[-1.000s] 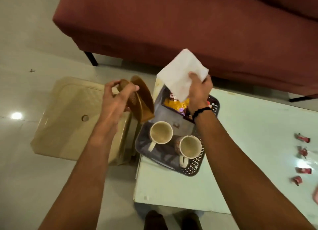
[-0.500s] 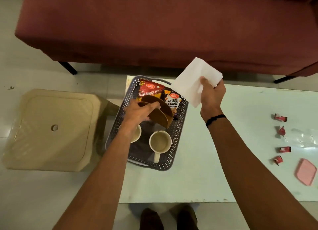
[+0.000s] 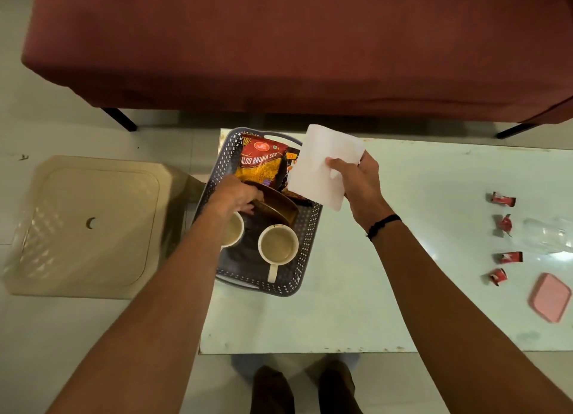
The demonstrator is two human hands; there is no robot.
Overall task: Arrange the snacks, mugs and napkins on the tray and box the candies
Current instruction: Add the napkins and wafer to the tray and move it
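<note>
A dark perforated tray [image 3: 305, 258] sits at the left end of the pale table [image 3: 387, 289]. It holds a red snack packet [image 3: 259, 162], a second packet mostly hidden, and two cream mugs [image 3: 278, 248]. My left hand [image 3: 237, 196] grips a brown napkin holder [image 3: 276, 206] inside the tray, above the left mug [image 3: 232, 232]. My right hand [image 3: 356, 178] holds white napkins [image 3: 322, 162] in the air over the tray's right side. Several red candies [image 3: 504, 198] lie at the right, beside a clear box [image 3: 548, 235] and its pink lid [image 3: 549, 297].
A beige plastic stool [image 3: 90, 224] stands on the floor left of the table. A maroon sofa [image 3: 294, 48] runs along the far side. My feet [image 3: 304, 389] show below the table's near edge.
My left hand has carried the brown holder from over the stool down into the tray. The right hand with the napkins has lowered slightly toward the tray.
</note>
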